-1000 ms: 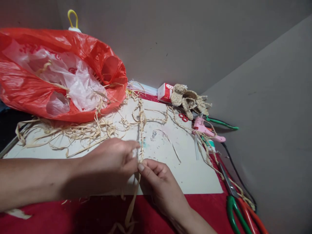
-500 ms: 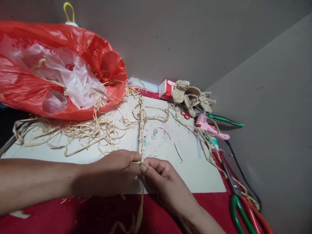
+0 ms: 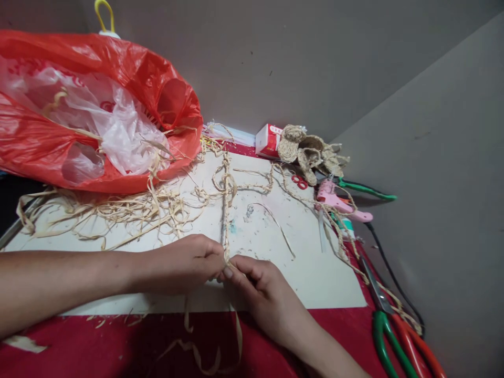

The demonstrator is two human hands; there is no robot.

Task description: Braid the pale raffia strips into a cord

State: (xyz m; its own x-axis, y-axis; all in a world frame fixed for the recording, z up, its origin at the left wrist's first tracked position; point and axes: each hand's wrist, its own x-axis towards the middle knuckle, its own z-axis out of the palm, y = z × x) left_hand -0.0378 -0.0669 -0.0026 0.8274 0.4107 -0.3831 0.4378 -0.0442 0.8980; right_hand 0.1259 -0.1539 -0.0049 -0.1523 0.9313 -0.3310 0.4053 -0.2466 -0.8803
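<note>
A thin braid of pale straw [image 3: 226, 210] runs from the back of a white board [image 3: 299, 273] toward me. My left hand [image 3: 185, 265] and my right hand [image 3: 260, 291] meet at its near end, both pinching the straw strands with closed fingers. Loose strand ends [image 3: 220, 352] trail below my hands onto the red cloth [image 3: 118, 346].
A red plastic bag [image 3: 90, 110] with clear plastic inside lies at the back left, over a heap of loose straw [image 3: 118, 210]. At the back right are woven straw pieces [image 3: 311, 152], a red-and-white box [image 3: 268, 139], a pink glue gun [image 3: 338, 202] and green-and-red-handled scissors [image 3: 394, 336].
Both hands shifted slightly along the braid's near end and re-pinched the strands; the trailing strands below swung to the right. The view tilted down a little.
</note>
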